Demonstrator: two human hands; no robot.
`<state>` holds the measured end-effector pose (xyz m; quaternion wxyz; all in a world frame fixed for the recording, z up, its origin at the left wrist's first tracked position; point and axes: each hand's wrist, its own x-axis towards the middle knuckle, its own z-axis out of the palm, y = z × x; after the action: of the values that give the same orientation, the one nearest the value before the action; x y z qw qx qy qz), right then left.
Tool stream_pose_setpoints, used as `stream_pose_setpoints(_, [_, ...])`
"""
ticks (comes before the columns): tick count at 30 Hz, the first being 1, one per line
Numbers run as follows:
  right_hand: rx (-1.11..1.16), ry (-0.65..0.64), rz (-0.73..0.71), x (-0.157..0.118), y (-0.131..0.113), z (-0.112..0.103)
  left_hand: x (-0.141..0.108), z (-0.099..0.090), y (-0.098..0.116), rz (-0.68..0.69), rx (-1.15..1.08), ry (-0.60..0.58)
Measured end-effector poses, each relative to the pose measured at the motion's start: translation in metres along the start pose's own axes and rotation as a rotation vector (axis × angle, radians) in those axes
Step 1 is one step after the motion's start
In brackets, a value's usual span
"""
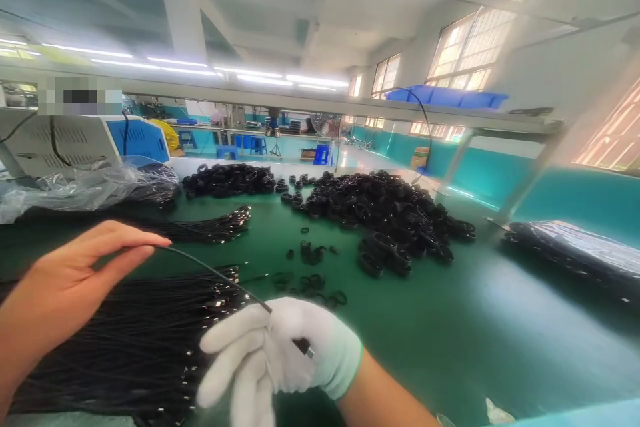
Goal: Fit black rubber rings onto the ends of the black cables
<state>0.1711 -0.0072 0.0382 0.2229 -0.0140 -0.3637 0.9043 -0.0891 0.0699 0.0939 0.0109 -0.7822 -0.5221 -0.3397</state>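
In the head view, the bare left hand (pixel 75 283) pinches a black cable (pixel 215 271) between thumb and forefinger, over the left part of the desk (pixel 440 320). The cable's long axis slants rightward and toward the desk's near edge, into the gloved right hand (pixel 280 355), which grips it with fingers loosely extended; a dark plug (pixel 303 347) shows at the glove. Bundled cables (pixel 115 340) lie below, nearer the left hand.

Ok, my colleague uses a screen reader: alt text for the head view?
A bare left hand and white-gloved right hand hold a black cable between them over a green table. Cable bunches lie at left; heaps of black coils lie beyond.
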Motion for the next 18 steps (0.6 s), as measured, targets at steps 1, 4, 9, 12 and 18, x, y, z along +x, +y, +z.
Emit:
stream_pose_setpoints(1, [-0.014,-0.02,0.02,-0.003,0.002,-0.006,-0.001,0.008,0.01,0.061,0.014,-0.014])
stream_pose_setpoints(4, [-0.019,-0.055,0.04,-0.006,0.009,-0.019,-0.021,0.023,0.043,0.328,-0.042,-0.119])
stream_pose_setpoints(9, [0.11,-0.143,0.085,0.004,0.022,-0.027,-0.038,0.029,0.089,0.384,-0.283,-0.514])
stream_pose_setpoints(12, [0.126,-0.082,0.063,0.008,0.026,-0.029,-0.027,0.028,0.09,0.346,-0.323,-0.54])
stream_pose_setpoints(18, [0.074,-0.016,0.06,0.007,0.032,-0.034,-0.016,0.043,0.092,0.362,-0.299,-0.511])
